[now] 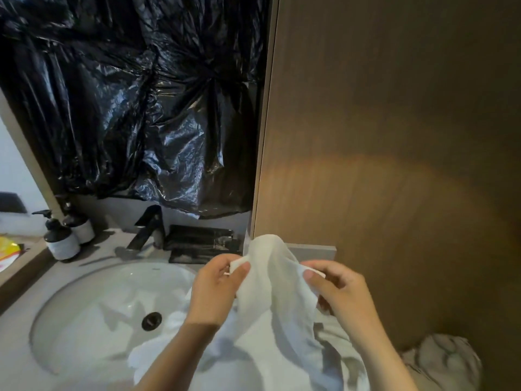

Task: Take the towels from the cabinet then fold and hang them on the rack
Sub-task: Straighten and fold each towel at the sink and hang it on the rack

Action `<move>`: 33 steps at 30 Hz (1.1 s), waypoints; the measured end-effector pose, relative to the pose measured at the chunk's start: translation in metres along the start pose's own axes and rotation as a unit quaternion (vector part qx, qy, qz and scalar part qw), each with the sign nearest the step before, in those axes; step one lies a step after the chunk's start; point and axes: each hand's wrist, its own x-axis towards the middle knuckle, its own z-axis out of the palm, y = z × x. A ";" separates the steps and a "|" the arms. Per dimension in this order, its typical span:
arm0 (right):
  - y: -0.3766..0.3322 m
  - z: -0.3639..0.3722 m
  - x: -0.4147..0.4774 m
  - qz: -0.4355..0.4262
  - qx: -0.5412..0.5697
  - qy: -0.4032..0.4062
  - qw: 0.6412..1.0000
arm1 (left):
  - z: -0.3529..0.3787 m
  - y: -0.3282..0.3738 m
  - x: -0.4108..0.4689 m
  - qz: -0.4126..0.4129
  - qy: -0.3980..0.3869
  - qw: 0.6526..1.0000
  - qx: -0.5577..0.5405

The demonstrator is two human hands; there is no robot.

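White towel (277,294) — partly in sink (84,294)

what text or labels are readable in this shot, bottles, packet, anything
No text here can be read.
On the two pump bottles: pale label bands, any print too blurred to read.
On the yellow packet at the left edge: markings too blurred to read.
On the sink: a small mark at the back of the bowl, too small to read.
On the towel: no tag or print shows.
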 end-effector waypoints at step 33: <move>0.010 0.025 -0.015 0.042 0.039 -0.194 0.979 | -0.005 -0.029 -0.059 -0.008 -0.058 0.991 -0.119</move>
